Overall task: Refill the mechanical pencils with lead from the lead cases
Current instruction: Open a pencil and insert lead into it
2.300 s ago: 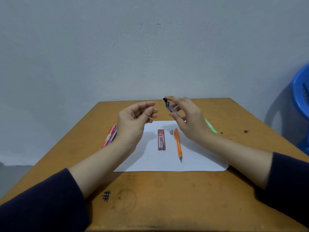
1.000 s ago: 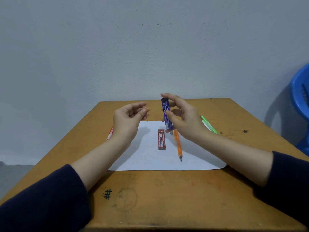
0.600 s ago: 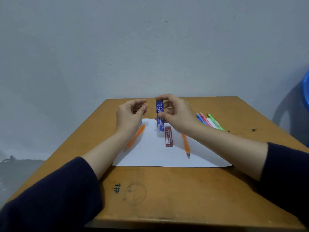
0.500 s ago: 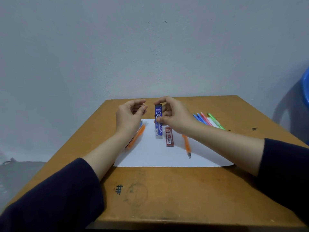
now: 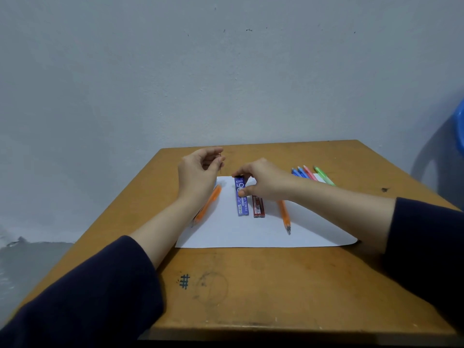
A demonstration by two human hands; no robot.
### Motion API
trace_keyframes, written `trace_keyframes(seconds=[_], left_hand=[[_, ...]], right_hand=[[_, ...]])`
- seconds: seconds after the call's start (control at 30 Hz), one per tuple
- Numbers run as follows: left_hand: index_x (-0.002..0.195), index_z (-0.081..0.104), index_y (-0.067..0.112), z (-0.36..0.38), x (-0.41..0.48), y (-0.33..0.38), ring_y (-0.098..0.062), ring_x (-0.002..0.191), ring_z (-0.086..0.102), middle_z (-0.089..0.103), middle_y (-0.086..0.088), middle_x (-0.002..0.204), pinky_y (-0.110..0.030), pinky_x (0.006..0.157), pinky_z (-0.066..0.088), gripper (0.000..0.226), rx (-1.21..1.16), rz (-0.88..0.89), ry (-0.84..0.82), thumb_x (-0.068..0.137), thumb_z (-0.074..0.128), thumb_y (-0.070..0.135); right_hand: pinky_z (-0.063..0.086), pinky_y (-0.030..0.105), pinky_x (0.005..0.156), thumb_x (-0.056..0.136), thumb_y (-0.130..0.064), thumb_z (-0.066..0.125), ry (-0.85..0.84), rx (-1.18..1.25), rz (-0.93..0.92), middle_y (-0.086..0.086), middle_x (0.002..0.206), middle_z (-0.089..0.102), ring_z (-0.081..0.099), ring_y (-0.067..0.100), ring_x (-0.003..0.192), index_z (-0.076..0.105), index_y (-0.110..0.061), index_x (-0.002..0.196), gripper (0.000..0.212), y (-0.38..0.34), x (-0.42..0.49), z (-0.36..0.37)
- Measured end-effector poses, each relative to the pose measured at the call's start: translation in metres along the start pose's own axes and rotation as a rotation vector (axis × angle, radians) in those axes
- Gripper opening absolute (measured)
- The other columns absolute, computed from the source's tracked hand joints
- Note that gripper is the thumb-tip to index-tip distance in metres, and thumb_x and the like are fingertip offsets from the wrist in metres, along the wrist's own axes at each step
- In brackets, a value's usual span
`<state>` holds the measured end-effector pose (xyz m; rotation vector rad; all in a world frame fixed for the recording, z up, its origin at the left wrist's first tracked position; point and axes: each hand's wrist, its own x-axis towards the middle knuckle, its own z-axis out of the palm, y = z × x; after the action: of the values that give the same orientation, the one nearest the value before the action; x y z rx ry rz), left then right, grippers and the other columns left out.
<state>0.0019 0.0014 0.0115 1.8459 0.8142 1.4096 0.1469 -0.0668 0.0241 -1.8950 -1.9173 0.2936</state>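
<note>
One blue lead case (image 5: pixel 242 205), pinched by right hand (image 5: pixel 266 182)

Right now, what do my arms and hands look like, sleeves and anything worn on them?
Both arms wear long, plain dark navy sleeves: the left sleeve and the right sleeve end partway up the forearm, leaving the rest bare. The left hand and right hand are bare, with no gloves, rings or watch showing.
</note>
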Motion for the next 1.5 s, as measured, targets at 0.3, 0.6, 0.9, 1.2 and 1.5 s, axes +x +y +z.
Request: trace_keyframes(seconds=[0.3,0.6,0.9,1.2,1.5], left_hand=[[0.100,0.068,0.017,0.002,-0.002,-0.001,0.002,0.073,0.066,0.068,0.011,0.082,-0.015,0.075,0.054,0.020,0.037,0.031,-0.022,0.088,0.063,0.002],[0.106,0.068,0.014,0.001,-0.004,0.001,0.008,0.075,0.064,0.067,0.011,0.084,-0.010,0.073,0.051,0.021,0.048,0.034,-0.035,0.089,0.062,0.002],[0.105,0.068,0.015,0.003,-0.006,0.002,0.007,0.075,0.065,0.068,0.008,0.085,-0.009,0.072,0.051,0.020,0.063,0.035,-0.044,0.089,0.064,0.004],[0.089,0.068,0.029,0.008,-0.013,0.008,-0.010,0.084,0.069,0.072,0.007,0.086,-0.023,0.079,0.054,0.023,-0.031,-0.026,-0.069,0.087,0.066,0.006],[0.091,0.070,0.021,0.016,-0.024,0.019,-0.003,0.081,0.069,0.074,0.004,0.084,-0.014,0.069,0.049,0.016,-0.155,-0.104,-0.113,0.085,0.068,0.006]], right_hand=[[0.024,0.043,0.104,0.094,-0.034,0.054,-0.188,-0.198,0.113,0.003,0.133,0.053,0.020,0.026,0.133,0.046,-0.021,0.137,0.045,-0.001,0.006,0.000],[0.025,0.035,0.087,0.093,-0.040,0.054,-0.191,-0.241,0.094,-0.002,0.124,0.054,0.028,0.023,0.122,0.050,-0.026,0.136,0.045,-0.001,0.003,0.000],[0.036,0.027,0.090,0.088,-0.039,0.063,0.055,-0.030,0.082,-0.003,0.118,0.063,0.043,0.021,0.120,0.055,-0.025,0.131,0.046,0.010,-0.014,-0.010],[0.029,0.022,0.068,0.084,-0.039,0.069,0.102,-0.046,0.161,-0.005,0.105,0.057,0.045,0.010,0.090,0.053,-0.025,0.133,0.054,0.020,-0.047,-0.021],[0.035,0.025,0.087,0.080,-0.035,0.072,0.156,-0.107,0.307,0.005,0.119,0.062,0.049,0.018,0.116,0.051,-0.016,0.135,0.062,0.032,-0.058,-0.017]])
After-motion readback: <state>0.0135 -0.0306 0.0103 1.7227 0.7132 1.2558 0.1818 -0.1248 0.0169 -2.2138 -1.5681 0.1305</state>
